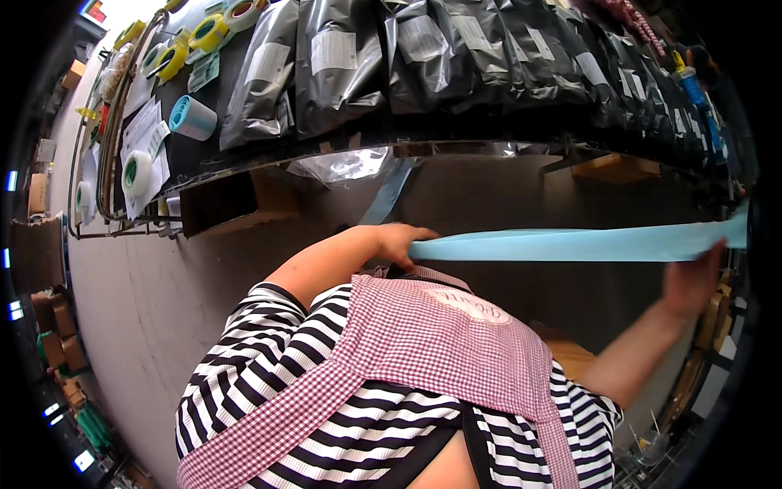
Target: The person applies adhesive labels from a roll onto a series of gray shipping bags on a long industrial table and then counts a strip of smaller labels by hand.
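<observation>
A long light blue plastic strip (562,244) stretches sideways in front of my apron. My left hand (399,243) pinches its left end close to my chest, with the fingertips partly hidden. Far to the right, my right hand (691,281) is smeared by motion; the strip bends upward where its fingers meet it. Another length of the blue strip (387,196) hangs below the table edge, slanting down behind my left hand. Whether the two lengths join is hidden.
Grey plastic mailing bags (338,69) with white labels line the black table (326,155) ahead. At its left lie a blue roll (193,118), yellow tape rolls (208,33) and a white tape roll (137,173). A cardboard box (236,204) sits beneath; clear plastic (346,163) hangs nearby.
</observation>
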`<state>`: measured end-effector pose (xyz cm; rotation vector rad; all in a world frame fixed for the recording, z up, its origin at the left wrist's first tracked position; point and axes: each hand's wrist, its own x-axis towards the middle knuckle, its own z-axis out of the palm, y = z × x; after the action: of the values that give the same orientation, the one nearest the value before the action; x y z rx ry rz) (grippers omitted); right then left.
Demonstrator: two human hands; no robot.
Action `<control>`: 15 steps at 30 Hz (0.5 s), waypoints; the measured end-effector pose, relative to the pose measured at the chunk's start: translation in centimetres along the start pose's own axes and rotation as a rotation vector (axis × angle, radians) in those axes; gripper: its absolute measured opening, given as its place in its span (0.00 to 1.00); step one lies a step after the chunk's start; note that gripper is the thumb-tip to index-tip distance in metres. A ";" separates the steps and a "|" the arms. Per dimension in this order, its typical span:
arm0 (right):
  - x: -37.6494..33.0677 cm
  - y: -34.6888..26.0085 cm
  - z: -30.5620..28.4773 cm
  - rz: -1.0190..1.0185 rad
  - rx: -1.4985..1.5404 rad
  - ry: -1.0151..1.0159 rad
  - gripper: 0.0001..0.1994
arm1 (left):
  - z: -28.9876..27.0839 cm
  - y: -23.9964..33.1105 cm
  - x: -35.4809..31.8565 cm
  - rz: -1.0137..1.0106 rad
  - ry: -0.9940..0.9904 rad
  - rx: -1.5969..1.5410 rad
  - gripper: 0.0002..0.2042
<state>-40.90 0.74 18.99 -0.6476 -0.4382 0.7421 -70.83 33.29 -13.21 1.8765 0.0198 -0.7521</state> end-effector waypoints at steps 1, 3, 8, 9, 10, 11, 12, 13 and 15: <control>-0.5 -6.3 -2.5 0.003 -0.157 -0.072 0.15 | 0.8 -0.8 0.3 -0.028 0.022 -0.028 0.42; -4.8 -22.3 -12.0 -0.157 -0.305 0.344 0.15 | 1.9 -1.9 0.2 -0.060 0.072 -0.053 0.34; -6.5 -27.7 -16.6 -1.051 -0.912 1.155 0.17 | 2.5 -2.4 -1.5 -0.245 0.073 0.254 0.25; -5.4 -22.6 -15.2 -1.112 -1.012 1.101 0.19 | 2.1 -2.1 -1.6 -0.247 0.111 0.192 0.22; -4.3 -16.4 -13.7 -1.084 -1.099 0.985 0.20 | 1.6 -1.5 -1.6 -0.241 0.146 0.133 0.18; -3.3 -8.5 -11.9 -0.973 -1.236 0.805 0.26 | 0.7 0.6 -1.2 -0.211 0.248 0.124 0.16; -2.3 1.7 -10.6 -0.766 -1.339 0.483 0.35 | -0.1 3.3 -1.0 -0.152 0.354 0.110 0.15; -1.8 10.2 -8.4 -0.556 -1.412 0.111 0.45 | -1.7 8.0 -1.5 -0.155 0.382 0.019 0.16; -2.3 22.1 -3.8 -0.286 -1.408 -0.347 0.62 | -3.8 14.8 -2.9 -0.064 0.341 -0.108 0.16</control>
<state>-50.79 9.95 0.98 -1.7205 -1.3774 0.1589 -66.18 30.97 1.48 1.8865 0.3318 -0.4569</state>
